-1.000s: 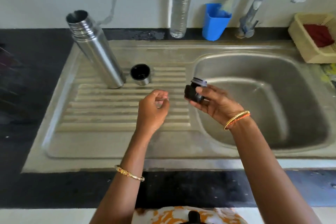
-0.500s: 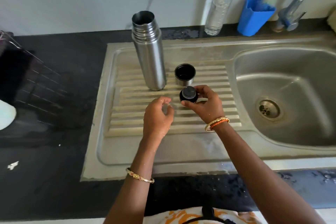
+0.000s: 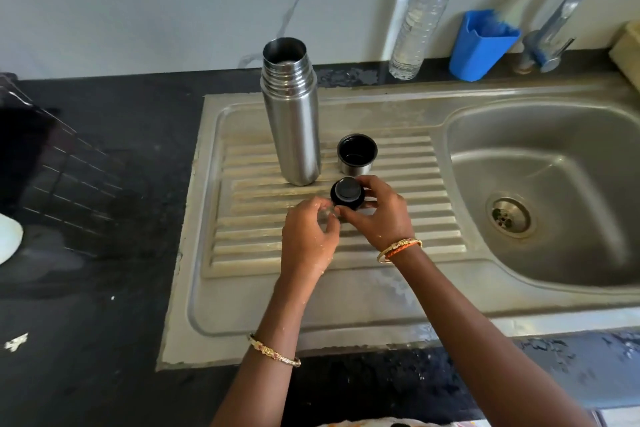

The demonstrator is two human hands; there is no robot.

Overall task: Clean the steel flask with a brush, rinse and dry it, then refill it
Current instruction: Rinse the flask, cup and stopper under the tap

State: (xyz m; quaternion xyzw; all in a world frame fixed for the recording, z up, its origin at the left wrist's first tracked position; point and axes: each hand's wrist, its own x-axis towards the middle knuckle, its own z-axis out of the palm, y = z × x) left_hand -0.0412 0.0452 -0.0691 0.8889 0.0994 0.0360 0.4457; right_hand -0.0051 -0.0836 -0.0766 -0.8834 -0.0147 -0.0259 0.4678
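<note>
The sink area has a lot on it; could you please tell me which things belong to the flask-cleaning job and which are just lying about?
Part of the job:
- steel flask, open, upright on the drainboard
- steel cup beside it
- black stopper, held by the right hand
- left hand, fingers curled
- tap
- water bottle, probably for refilling

Lying about:
- blue holder
- dark rack

I see a black counter (image 3: 97, 305) with a steel sink (image 3: 540, 191) set into it, the ribbed drainboard (image 3: 263, 243) on its left and the basin with its drain (image 3: 508, 217) on the right. Along the far wall stand a clear plastic bottle (image 3: 420, 17) with a green cap, then a blue cup (image 3: 481, 45) to its right, then the tap (image 3: 568, 10). A dark wire rack (image 3: 41, 163) sits at the far left, with something white (image 3: 8, 239) at the left edge.
</note>
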